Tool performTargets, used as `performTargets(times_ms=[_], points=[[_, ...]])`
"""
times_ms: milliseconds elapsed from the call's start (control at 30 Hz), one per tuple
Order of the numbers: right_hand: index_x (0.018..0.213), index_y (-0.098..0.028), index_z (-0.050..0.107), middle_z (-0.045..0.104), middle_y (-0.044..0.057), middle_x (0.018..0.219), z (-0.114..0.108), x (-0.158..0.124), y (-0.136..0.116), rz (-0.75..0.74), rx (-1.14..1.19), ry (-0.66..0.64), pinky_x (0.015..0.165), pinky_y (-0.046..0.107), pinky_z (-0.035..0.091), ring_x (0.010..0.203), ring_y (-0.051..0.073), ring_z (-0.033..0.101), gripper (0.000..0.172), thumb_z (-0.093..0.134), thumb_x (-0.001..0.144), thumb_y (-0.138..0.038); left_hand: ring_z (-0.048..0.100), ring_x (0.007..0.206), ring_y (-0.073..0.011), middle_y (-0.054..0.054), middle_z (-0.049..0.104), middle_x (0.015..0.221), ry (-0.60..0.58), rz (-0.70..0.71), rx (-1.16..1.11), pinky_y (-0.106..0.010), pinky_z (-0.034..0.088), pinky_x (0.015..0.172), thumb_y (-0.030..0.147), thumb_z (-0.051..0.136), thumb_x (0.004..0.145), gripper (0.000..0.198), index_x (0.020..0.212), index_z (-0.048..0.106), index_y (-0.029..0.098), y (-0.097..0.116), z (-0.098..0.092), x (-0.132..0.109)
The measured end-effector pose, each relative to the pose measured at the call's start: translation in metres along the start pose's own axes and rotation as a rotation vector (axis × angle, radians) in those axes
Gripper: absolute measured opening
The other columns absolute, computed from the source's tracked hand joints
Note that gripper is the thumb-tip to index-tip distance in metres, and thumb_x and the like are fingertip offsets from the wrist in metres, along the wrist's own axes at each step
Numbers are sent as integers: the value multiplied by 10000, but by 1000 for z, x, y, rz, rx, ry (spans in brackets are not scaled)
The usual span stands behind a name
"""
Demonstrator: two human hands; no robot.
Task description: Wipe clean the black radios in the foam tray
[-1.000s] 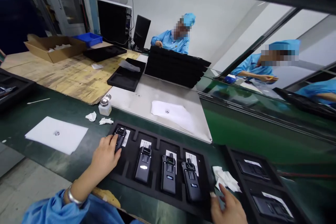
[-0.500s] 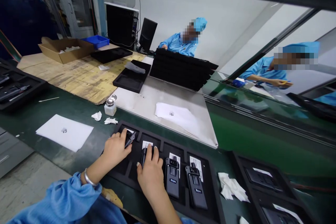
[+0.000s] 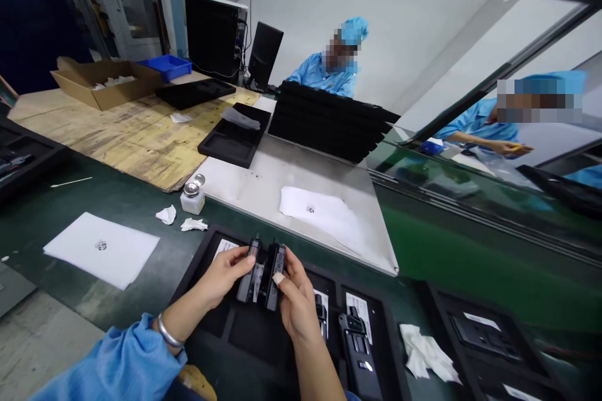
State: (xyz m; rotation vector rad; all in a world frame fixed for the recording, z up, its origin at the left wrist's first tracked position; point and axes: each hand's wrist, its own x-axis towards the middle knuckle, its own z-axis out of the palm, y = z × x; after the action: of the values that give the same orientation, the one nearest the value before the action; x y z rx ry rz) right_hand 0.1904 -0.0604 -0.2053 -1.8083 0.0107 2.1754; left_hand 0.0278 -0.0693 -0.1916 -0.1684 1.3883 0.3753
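- L hand (image 3: pixel 226 276): gripping a slim black hard-plastic handheld unit (image 3: pixel 246 281), thumb facing wearer.
- R hand (image 3: pixel 297 301): gripping a second black oblong handheld unit (image 3: pixel 274 282), thumb on its near face.
- Posn.: units held side by side, tops up, above the black compartmented foam-like tray (image 3: pixel 254 335).
- Handling (est.): stiff, light-to-mod. wt.; smooth casing may slip.
- Hold pt.: long side edges, approx. mid-body; avoid loading the short black top stub (image 3: pixel 257 237), prob. weakest pt.

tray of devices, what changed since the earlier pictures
The left hand lifted the leftmost device rightward; the right hand came left and lifted the second device. Both are held side by side above the tray. The bottle and other two devices stayed put.
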Motion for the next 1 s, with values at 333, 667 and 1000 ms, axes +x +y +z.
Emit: performTargets(times_ms=[333,667,1000], points=[[1333,-306,404,359,-7,1432,-12,-5,29,0,75,55,1293,505,213,1326,116,448,789,745,633,-432,588,1085,-53,-75,531,1291,80,-70,74,-124,483,961,556,651,660,766,1308,528,165,-19,17,9],[1329,-326,428,422,-14,1385,-12,-7,33,112,189,122,1295,463,243,1296,116,487,779,698,644,-581,606,998,-39,-97,565,1235,74,-71,104,-96,498,870,525,648,682,713,1258,566,112,-17,20,10],[1319,-340,444,427,-17,1381,-12,-5,33,110,187,122,1274,467,276,1273,119,507,739,700,654,-536,608,886,-1,-82,589,1188,87,-111,46,-53,489,742,540,656,661,741,1261,541,122,-19,21,16]])
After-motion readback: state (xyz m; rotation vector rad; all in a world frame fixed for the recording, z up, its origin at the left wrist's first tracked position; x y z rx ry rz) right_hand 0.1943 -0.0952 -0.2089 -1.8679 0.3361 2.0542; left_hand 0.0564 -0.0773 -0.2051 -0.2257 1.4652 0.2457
